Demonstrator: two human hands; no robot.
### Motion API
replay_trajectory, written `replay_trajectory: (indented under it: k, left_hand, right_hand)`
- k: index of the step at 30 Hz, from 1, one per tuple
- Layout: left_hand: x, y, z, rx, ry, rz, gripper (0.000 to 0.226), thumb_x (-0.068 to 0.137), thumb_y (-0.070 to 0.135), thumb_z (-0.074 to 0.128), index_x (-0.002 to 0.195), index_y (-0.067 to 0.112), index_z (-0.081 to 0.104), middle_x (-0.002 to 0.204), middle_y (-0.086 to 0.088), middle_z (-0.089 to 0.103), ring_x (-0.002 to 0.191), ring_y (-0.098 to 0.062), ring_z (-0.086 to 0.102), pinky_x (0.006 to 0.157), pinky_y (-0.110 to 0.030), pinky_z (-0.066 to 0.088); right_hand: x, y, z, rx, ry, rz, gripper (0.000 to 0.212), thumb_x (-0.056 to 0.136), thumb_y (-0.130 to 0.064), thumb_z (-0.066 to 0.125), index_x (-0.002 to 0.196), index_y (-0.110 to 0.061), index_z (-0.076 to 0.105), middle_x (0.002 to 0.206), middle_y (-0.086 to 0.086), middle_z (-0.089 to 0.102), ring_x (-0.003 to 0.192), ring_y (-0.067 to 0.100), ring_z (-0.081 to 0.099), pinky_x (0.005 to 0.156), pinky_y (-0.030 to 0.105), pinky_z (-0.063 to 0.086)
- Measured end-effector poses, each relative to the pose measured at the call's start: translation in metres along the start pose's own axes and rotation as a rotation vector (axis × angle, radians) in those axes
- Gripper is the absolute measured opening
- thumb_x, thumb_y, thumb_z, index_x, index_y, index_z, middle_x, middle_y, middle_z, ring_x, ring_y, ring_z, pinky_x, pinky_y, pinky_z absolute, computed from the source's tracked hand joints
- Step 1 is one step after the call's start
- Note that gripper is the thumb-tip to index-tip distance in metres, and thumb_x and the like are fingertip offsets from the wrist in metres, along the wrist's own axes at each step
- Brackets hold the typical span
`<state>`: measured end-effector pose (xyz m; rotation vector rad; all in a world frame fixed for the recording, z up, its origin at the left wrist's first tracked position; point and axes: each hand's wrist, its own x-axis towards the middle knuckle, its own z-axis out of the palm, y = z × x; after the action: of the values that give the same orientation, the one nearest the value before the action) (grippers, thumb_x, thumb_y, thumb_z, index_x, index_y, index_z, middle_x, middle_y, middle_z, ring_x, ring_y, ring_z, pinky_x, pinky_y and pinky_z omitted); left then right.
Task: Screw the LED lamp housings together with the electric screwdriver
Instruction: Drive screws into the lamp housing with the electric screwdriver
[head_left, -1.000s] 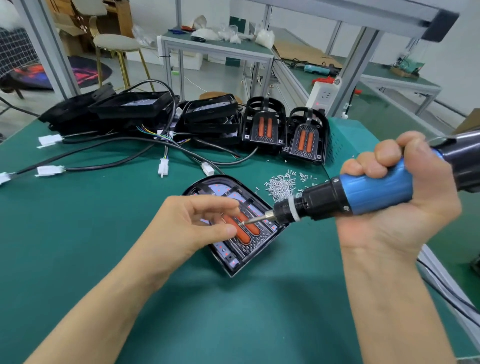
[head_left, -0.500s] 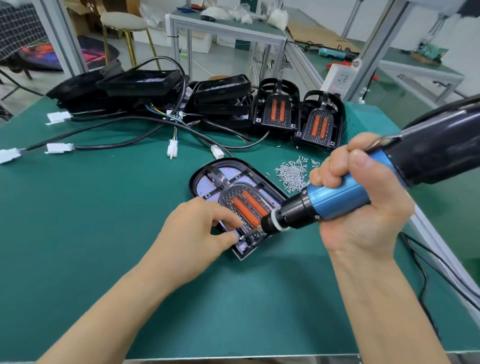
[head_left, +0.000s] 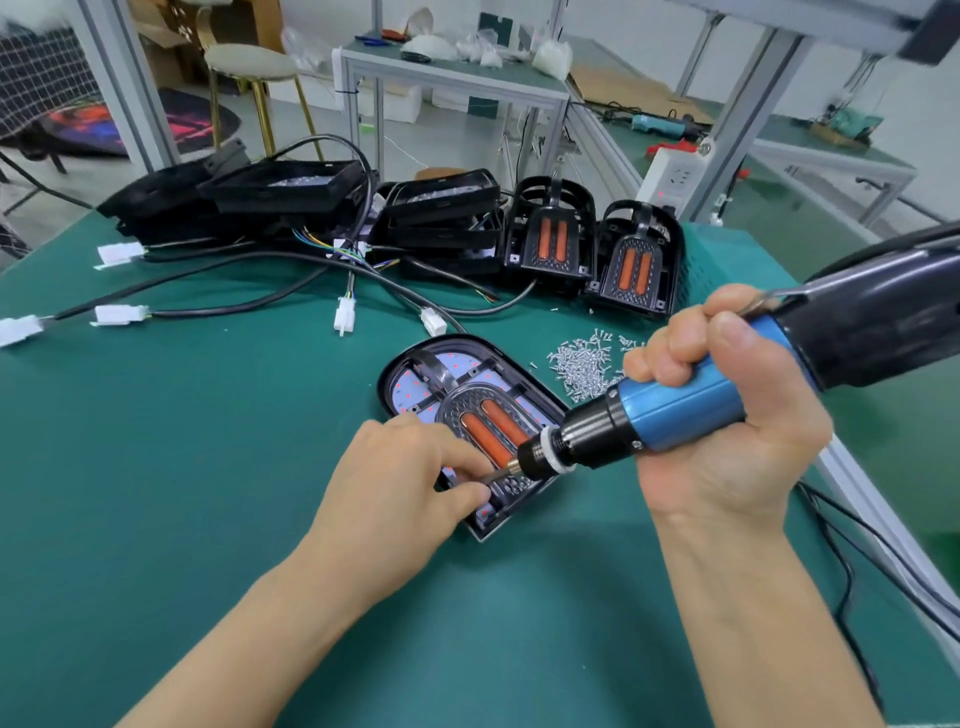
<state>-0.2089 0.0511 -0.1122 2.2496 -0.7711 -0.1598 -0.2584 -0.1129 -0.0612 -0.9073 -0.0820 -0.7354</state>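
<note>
a: working from the big things down, where does it all sit?

b: the desk (head_left: 156, 493) carries the lamp housing (head_left: 415, 364) i'm on, flat near the middle. my right hand (head_left: 727, 415) is wrapped in a full fist round the blue barrel of the electric screwdriver (head_left: 675, 410), the bit slanting down to the near end of the housing. my left hand (head_left: 405, 483) rests on that near end, thumb and forefinger pinched at the bit tip, i'd say on a screw, though it's too small to see.

a: how will they handle?

b: the driver looks the heavy one, top-heavy with its dark upper body, so a whole-fist grip low on the barrel suits it. the housing looks like rigid, light plastic that would likely skate on the desk, so i'd press on its black rim, not the orange lenses.

a: and the screws (head_left: 582, 364)?

b: tiny and loose in a heap just beyond the housing. fingertip work only.
</note>
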Motion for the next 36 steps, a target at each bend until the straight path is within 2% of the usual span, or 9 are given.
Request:
replay_trajectory:
  k: [5,9,12,17,20,25,30,34,36]
  left_hand:
    - [0.01,0.0,0.001,0.02,0.041,0.099,0.009,0.081,0.024,0.072,0.083,0.032,0.076,0.064,0.029,0.053,0.081,-0.001,0.049,0.077,-0.008,0.03]
    - [0.031,0.015,0.0,-0.009,-0.01,0.188,0.007,0.081,0.021,0.073,0.083,0.026,0.077,0.071,0.009,0.067,0.076,-0.011,0.054,0.077,-0.032,0.043]
    - [0.039,0.024,-0.001,-0.002,-0.052,0.229,0.005,0.081,0.021,0.073,0.081,0.026,0.076,0.069,0.007,0.067,0.075,-0.01,0.056,0.075,-0.035,0.045]
    - [0.022,0.005,-0.004,-0.151,0.062,0.116,0.025,0.074,0.011,0.078,0.073,0.036,0.073,0.066,0.016,0.065,0.071,-0.003,0.058,0.064,-0.01,0.04]
    - [0.007,-0.001,0.0,-0.185,0.106,0.065,0.028,0.072,0.009,0.079,0.067,0.035,0.072,0.07,0.021,0.065,0.072,-0.003,0.059,0.067,-0.01,0.042]
    - [-0.01,0.001,0.008,0.004,0.131,0.104,0.015,0.071,0.024,0.076,0.081,0.033,0.07,0.074,0.029,0.066,0.091,0.013,0.044,0.084,-0.006,0.023]
    - [-0.006,0.01,0.011,0.258,0.085,0.082,0.033,0.083,0.032,0.065,0.113,0.037,0.053,0.082,0.022,0.064,0.079,0.02,0.023,0.078,-0.017,0.016]
    - [-0.004,0.018,0.011,0.396,0.048,-0.004,0.032,0.089,0.037,0.054,0.12,0.036,0.044,0.096,0.015,0.062,0.084,-0.007,0.036,0.085,-0.023,0.018]
    - [-0.003,0.023,0.012,0.516,0.027,0.036,0.03,0.081,0.031,0.064,0.11,0.029,0.054,0.086,0.011,0.065,0.082,-0.015,0.049,0.082,-0.026,0.022]
  right_hand:
    - [0.006,-0.006,-0.006,0.037,0.074,-0.026,0.011,0.074,-0.008,0.047,0.081,-0.016,0.047,0.057,-0.005,0.049,0.046,0.007,0.046,0.052,0.019,0.042]
    - [0.014,-0.021,-0.012,0.056,0.105,-0.073,0.009,0.075,-0.01,0.046,0.079,-0.018,0.048,0.055,-0.007,0.049,0.046,0.006,0.046,0.052,0.018,0.042]
    - [0.019,-0.029,-0.017,0.074,0.112,-0.088,0.012,0.072,-0.009,0.05,0.08,-0.018,0.048,0.056,-0.006,0.05,0.047,0.007,0.046,0.053,0.019,0.042]
    - [0.012,-0.029,-0.021,0.066,0.095,-0.075,0.014,0.068,-0.01,0.055,0.079,-0.017,0.048,0.056,-0.005,0.049,0.047,0.008,0.046,0.053,0.02,0.043]
    - [0.005,-0.021,-0.016,0.074,0.054,-0.037,0.02,0.063,-0.015,0.059,0.08,-0.017,0.049,0.057,-0.005,0.049,0.046,0.008,0.046,0.052,0.02,0.043]
    - [-0.006,-0.007,-0.004,-0.026,-0.048,-0.044,0.022,0.062,-0.012,0.062,0.08,-0.012,0.05,0.061,0.0,0.049,0.045,0.012,0.047,0.052,0.022,0.043]
    - [-0.008,0.0,0.003,-0.071,-0.123,-0.054,0.012,0.065,-0.011,0.061,0.075,-0.016,0.059,0.057,0.0,0.051,0.045,0.013,0.048,0.054,0.022,0.043]
    - [-0.006,0.0,0.003,-0.072,-0.114,-0.037,0.012,0.064,-0.011,0.061,0.076,-0.015,0.058,0.057,0.001,0.051,0.045,0.013,0.048,0.054,0.022,0.044]
    - [-0.006,-0.001,0.003,-0.086,-0.112,-0.036,0.013,0.064,-0.011,0.062,0.076,-0.014,0.057,0.058,0.001,0.051,0.045,0.013,0.048,0.053,0.023,0.044]
